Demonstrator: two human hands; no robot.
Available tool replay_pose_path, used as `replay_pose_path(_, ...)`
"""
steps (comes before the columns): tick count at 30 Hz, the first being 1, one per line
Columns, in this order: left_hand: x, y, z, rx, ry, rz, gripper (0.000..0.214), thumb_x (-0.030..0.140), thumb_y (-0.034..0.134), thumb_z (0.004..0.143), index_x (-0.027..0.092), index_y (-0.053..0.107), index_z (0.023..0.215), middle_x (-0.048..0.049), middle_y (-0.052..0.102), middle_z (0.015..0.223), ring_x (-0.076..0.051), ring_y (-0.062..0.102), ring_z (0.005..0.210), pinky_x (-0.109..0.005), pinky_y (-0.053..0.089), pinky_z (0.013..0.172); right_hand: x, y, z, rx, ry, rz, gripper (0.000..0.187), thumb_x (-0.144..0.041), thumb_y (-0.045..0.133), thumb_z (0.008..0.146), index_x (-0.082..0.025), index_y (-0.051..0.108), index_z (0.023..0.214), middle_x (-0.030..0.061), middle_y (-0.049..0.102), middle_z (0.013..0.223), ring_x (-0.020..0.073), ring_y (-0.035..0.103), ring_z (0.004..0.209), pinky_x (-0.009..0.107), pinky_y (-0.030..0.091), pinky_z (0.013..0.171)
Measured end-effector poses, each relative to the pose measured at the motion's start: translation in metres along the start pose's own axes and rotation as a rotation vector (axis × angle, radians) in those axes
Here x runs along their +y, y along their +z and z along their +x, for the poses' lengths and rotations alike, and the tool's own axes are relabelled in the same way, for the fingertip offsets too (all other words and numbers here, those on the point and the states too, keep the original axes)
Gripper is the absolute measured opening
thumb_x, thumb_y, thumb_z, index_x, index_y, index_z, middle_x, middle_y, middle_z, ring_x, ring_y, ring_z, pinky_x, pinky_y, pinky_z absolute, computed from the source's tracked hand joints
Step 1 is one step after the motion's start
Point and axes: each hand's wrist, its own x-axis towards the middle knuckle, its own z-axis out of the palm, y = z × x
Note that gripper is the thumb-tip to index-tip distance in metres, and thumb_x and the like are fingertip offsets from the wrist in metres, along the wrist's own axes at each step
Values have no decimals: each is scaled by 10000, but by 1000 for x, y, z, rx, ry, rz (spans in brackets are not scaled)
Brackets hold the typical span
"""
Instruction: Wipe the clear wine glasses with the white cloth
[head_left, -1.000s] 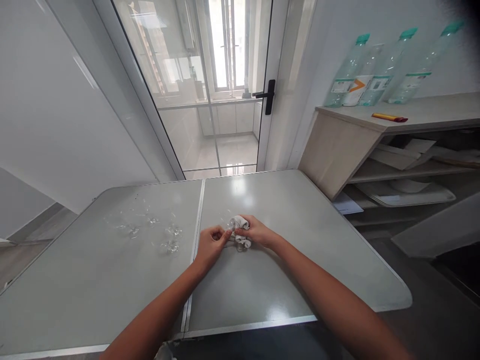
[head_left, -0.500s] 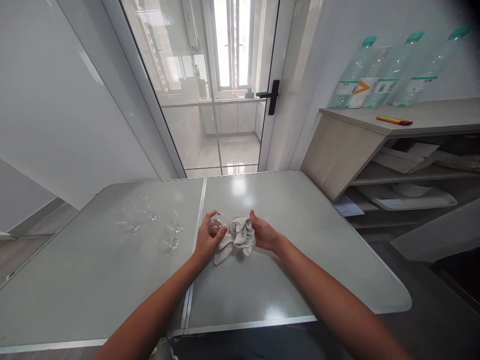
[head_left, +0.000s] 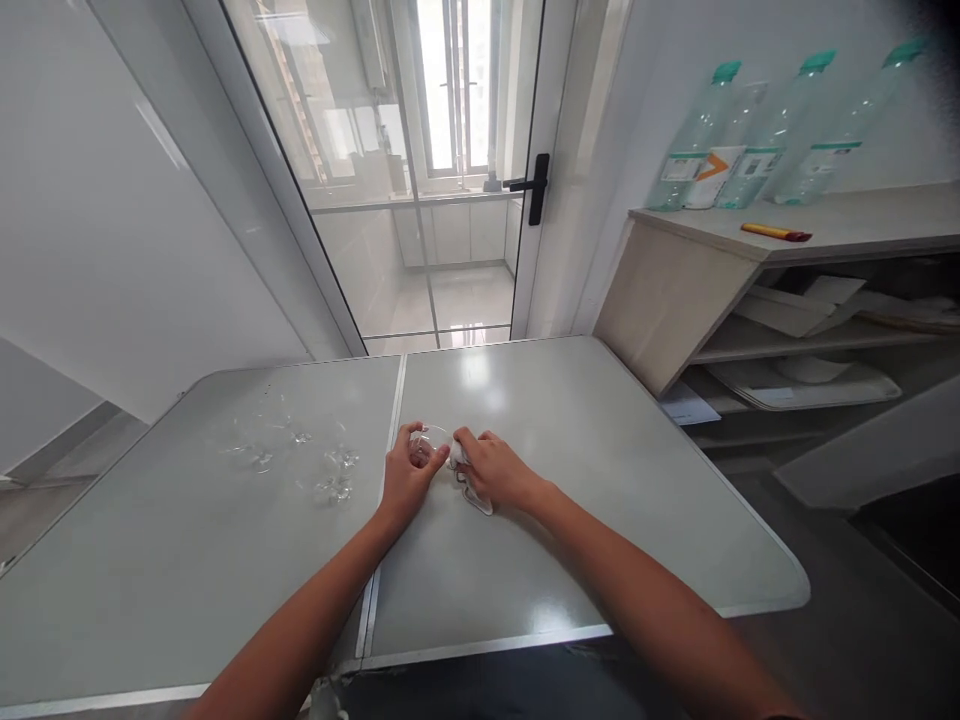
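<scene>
In my left hand (head_left: 409, 473) is a clear glass (head_left: 432, 437), tipped on its side above the table, with fingers and thumb wrapped round it. My right hand (head_left: 491, 468) grips a bunched white cloth (head_left: 474, 497) and presses it to the right end of the glass. Much of the cloth lies hidden under the right palm and fingers. To the left, several clear glass pieces (head_left: 336, 475) sit on the table, see-through and hard to make out.
The grey-green table (head_left: 600, 540) has a metal seam down its middle. Behind it stands a glass door with a black handle (head_left: 537, 190). At right, a wooden shelf (head_left: 652, 290) carries several plastic bottles (head_left: 757, 150) and a yellow-red packet (head_left: 776, 232).
My right hand has closed over the cloth and moved left, from beside it to the glass. The cloth is more bunched and covered. My left hand keeps the glass nearly in place.
</scene>
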Motion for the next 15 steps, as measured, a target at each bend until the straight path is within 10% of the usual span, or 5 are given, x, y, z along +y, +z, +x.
replay_pose_path(9,-1,-2,-5,-138,46,-136,559,499,730,795,207,538,1231,30,607,758,-112,545,596,-215,406,567,15,-25,-2,-302,161,912,341,-504,637,878,-175,611,966,1,623,789,157,552,703,262,446,643)
replay_pose_path(12,-3,-3,-4,-169,97,-90,614,447,788,747,226,522,1255,28,637,799,-96,543,585,-204,408,565,15,-29,-4,-382,6,690,243,-404,659,871,-179,636,960,2,639,801,165,568,725,267,443,664)
replay_pose_path(15,-3,-1,0,-93,82,-67,585,442,783,762,215,513,1228,30,640,798,-78,521,545,-200,405,550,13,-20,-2,-107,-63,219,147,-207,592,873,-175,642,1007,49,680,857,191,596,768,338,431,813)
